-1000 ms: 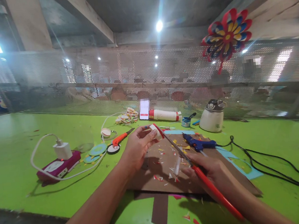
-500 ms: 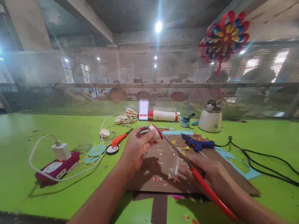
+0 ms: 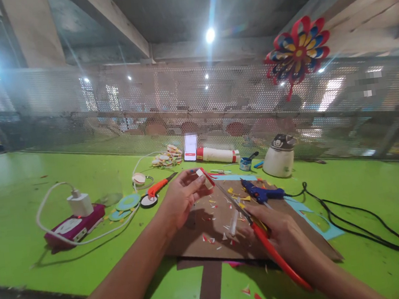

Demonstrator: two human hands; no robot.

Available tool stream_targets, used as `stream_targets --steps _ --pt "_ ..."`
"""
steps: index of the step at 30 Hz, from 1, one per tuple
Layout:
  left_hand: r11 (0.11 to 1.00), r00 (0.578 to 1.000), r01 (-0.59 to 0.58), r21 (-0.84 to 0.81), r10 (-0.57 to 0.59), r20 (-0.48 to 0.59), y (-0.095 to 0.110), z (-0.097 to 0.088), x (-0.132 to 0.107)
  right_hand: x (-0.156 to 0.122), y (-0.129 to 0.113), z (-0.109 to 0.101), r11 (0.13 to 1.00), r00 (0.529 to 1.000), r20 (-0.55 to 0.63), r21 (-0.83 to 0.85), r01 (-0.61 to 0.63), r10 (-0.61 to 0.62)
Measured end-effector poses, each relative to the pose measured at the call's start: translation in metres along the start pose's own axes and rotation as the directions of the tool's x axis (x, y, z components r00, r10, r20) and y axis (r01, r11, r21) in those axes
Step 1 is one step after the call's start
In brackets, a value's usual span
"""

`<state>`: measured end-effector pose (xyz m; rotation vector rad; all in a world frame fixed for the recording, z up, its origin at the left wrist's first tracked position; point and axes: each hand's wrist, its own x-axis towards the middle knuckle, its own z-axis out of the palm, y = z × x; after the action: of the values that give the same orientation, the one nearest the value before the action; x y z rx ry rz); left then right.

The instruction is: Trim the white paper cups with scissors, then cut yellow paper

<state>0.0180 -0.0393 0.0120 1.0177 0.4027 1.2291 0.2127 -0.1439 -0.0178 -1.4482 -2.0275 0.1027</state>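
Pinched in my left hand (image 3: 181, 197) is a small curved piece of white paper (image 3: 209, 182) with a red edge. My right hand (image 3: 282, 229) grips a pair of scissors (image 3: 278, 255) by its long red handles. The blades point up and left, and their tips reach the paper's red edge. Whether the blades are fully closed on it is hard to see. Below both hands lies a brown board (image 3: 199, 240), strewn with small red, white and yellow paper scraps. A clear stick (image 3: 234, 223) rests on it beside the scissors.
A blue glue gun (image 3: 264, 193) with a black cord lies right of the board. Left are a purple power strip (image 3: 78, 225), an orange-handled cutter (image 3: 156, 187) and blue paper rings (image 3: 128, 201). Behind stand a phone (image 3: 190, 148), a white-and-red roll (image 3: 218, 155) and a white kettle (image 3: 279, 159).
The paper piece has turned a little in my left hand, and its red edge now slants along the blade tips. The scissors' handles have shifted slightly. The whole view has moved a little.
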Motion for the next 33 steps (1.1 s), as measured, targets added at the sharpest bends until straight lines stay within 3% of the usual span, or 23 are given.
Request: stream_targets --steps 19,26,33 --pt "0.998 0.998 0.061 0.015 -0.061 0.019 0.001 -0.002 0.000 0.000 -0.001 -0.002 0.999 0.999 0.004 0.020 -0.040 0.040" --pt "0.993 0.993 0.105 0.061 -0.108 0.051 0.006 -0.003 -0.002 0.006 -0.005 -0.010 0.964 0.976 0.149 0.190 -0.186 0.159" --pt "0.993 0.993 0.118 0.017 -0.119 0.027 0.007 -0.002 -0.002 0.003 -0.008 -0.011 0.977 0.987 0.150 0.195 -0.091 0.062"
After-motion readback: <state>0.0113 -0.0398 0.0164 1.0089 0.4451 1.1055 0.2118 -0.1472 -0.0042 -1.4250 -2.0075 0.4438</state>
